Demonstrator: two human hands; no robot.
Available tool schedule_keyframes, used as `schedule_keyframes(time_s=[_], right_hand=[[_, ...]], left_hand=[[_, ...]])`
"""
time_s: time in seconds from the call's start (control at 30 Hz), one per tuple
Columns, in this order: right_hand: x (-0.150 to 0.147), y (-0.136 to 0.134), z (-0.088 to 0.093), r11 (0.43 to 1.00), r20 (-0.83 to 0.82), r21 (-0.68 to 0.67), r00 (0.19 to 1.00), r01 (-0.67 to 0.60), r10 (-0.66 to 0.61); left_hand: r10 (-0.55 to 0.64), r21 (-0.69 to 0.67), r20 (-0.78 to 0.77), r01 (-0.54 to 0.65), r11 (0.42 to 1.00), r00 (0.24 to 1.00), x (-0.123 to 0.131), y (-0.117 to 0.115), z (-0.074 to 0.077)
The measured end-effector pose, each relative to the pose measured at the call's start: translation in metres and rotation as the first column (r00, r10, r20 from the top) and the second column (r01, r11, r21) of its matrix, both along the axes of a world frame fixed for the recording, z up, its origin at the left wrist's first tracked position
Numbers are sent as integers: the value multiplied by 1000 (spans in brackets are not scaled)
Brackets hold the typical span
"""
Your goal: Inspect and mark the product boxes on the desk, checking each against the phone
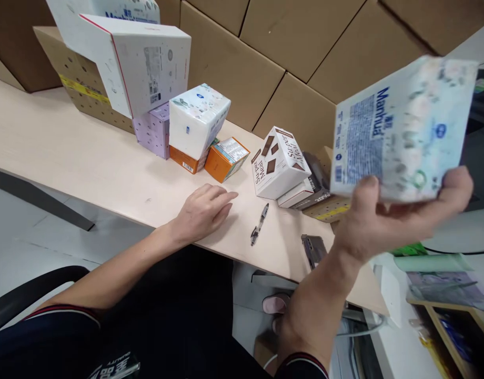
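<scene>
My right hand grips a flowered soft pack of tissues from below, thumb on one side and fingers on the other, raised above the right end of the table. My left hand rests on the tabletop near its front edge, fingers loosely stretched, holding nothing. Just beyond it stand an orange box and a white tissue pack stacked on another orange box. A pen lies to the right of my left hand. Beyond the pen, a white box with chocolate pictures tops a small pile.
On the left, a large white box sits over a purple box and a brown carton. Stacked cardboard cartons wall off the table's back edge. A phone lies at the front right, beside my right forearm.
</scene>
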State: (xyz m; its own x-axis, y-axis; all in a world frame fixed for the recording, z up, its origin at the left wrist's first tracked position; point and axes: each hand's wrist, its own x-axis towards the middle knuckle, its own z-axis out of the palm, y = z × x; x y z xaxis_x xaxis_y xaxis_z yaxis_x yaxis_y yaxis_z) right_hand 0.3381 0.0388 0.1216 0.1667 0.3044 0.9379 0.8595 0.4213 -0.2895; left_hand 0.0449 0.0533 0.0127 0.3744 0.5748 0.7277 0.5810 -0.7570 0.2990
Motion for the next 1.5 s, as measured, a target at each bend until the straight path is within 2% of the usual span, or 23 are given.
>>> schedule_keyframes(time_s=[0.03, 0.1, 0.13, 0.2, 0.23, 0.3, 0.37, 0.43, 0.5, 0.57, 0.63, 0.67, 0.73, 0.8, 0.9, 1.0, 1.07, 1.17, 1.3, 1.37, 1.43, 1.5], right_hand=[[-10, -15, -7, 990, -58, 43, 989, -136, 138], [-33, -37, -27, 937, -246, -64, 915, -343, 319], [-45, -44, -39, 893, -344, -156, 871, -423, 352], [-62, -50, -64, 803, -471, -326, 822, -499, 320], [-68, -49, -75, 756, -508, -389, 808, -526, 300], [-73, -44, -94, 668, -541, -483, 793, -567, 282], [-72, -39, -106, 582, -540, -548, 785, -601, 303], [-67, -38, -111, 530, -527, -577, 779, -621, 340], [-60, -41, -113, 553, -521, -549, 774, -627, 360], [-52, -46, -113, 641, -487, -518, 812, -565, 322], [-45, -49, -113, 719, -336, -562, 907, -409, 253], [-42, -49, -114, 734, -215, -603, 950, -312, 227], [-37, -49, -117, 717, 34, -683, 974, -142, 226], [-36, -49, -119, 676, 163, -735, 955, -50, 247], [-35, -51, -117, 640, 200, -768, 953, 8, 229], [-36, -54, -112, 614, 217, -789, 950, 35, 224], [-37, -56, -108, 596, 229, -801, 946, 50, 229], [-39, -59, -105, 587, 270, -804, 940, 100, 209], [-41, -61, -101, 589, 388, -783, 897, 200, 212], [-40, -61, -100, 591, 411, -777, 885, 217, 216], [-38, -61, -101, 598, 414, -771, 887, 220, 207], [-36, -60, -103, 608, 421, -760, 887, 229, 192]], left_hand=[[-2, 4, 146, 1, 1000, 989, -1, -2, 1], [15, -32, 433, -1, 1000, 901, -4, -8, 2], [38, -76, 551, 5, 997, 833, -7, -11, 0], [97, -193, 708, 59, 979, 699, -12, -14, -4], [123, -253, 748, 110, 961, 652, -15, -14, -7], [143, -353, 776, 236, 906, 614, -20, -13, -12], [96, -413, 767, 373, 831, 635, -23, -11, -14], [15, -450, 743, 483, 751, 669, -25, -8, -13], [-61, -475, 715, 549, 688, 696, -27, -6, -13], [-97, -492, 687, 559, 667, 720, -28, -5, -14], [-104, -504, 660, 541, 674, 744, -28, -4, -15], [-104, -508, 652, 534, 676, 751, -28, -5, -15], [-105, -518, 644, 533, 669, 758, -28, -6, -14], [-113, -542, 635, 545, 640, 765, -28, -7, -12], [-136, -599, 547, 501, 625, 826, -27, -10, -8], [-140, -596, 441, 406, 692, 886, -26, -12, -6], [-166, -550, 468, 434, 713, 868, -25, -13, -5], [-204, -520, 558, 531, 669, 804, -24, -14, -2], [-102, -590, 588, 513, 623, 802, -25, -13, -2], [-85, -598, 540, 453, 661, 837, -25, -12, -3], [-84, -564, 481, 382, 732, 872, -25, -11, -4], [-107, -535, 456, 368, 761, 884, -25, -11, -4]])
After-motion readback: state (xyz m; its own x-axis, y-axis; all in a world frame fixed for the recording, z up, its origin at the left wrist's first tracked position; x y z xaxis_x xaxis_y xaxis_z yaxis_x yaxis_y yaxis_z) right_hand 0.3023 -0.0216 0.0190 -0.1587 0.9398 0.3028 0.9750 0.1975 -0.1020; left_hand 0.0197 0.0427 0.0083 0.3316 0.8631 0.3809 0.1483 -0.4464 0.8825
